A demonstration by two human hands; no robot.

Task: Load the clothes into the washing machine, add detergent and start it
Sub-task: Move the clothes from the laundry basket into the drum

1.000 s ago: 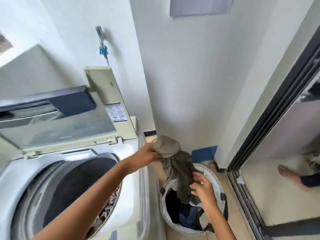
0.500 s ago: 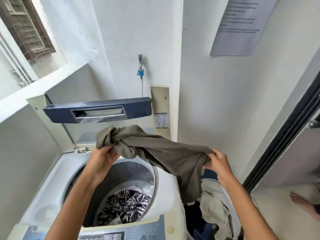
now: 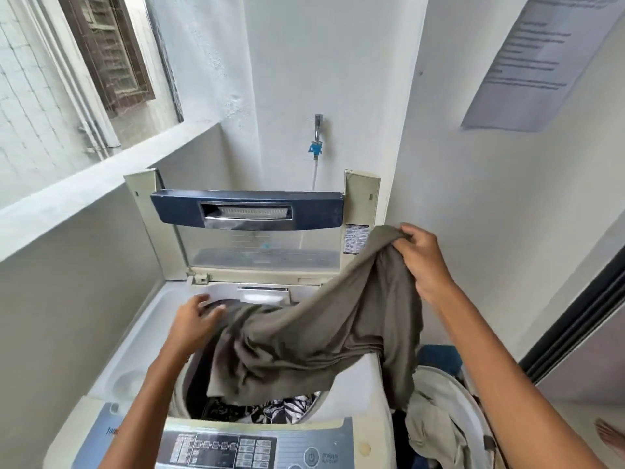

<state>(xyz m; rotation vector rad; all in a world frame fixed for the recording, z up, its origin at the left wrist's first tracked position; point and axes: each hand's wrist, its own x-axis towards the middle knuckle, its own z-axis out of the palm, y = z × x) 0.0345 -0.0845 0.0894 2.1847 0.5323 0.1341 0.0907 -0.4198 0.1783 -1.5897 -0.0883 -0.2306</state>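
While the right hand (image 3: 422,262) pinches the olive garment (image 3: 304,336) at two o'clock, the left hand (image 3: 192,319), fingers loose, pushes it into the washing machine (image 3: 142,336). Patterned clothes (image 3: 270,409) are already inside; the basket (image 3: 453,401) at five o'clock holds more, and detergent and start remain.

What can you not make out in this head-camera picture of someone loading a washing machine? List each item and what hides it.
- Drum contents: head view, mostly covered by the olive garment.
- Control panel labels: too small, and cut off by the bottom edge.
- Wall notice: text too blurred to read.
- Laundry basket: largely hidden by the right arm.
- Left hand fingers: motion-blurred, so the grip is unclear.
- Detergent: none in view.
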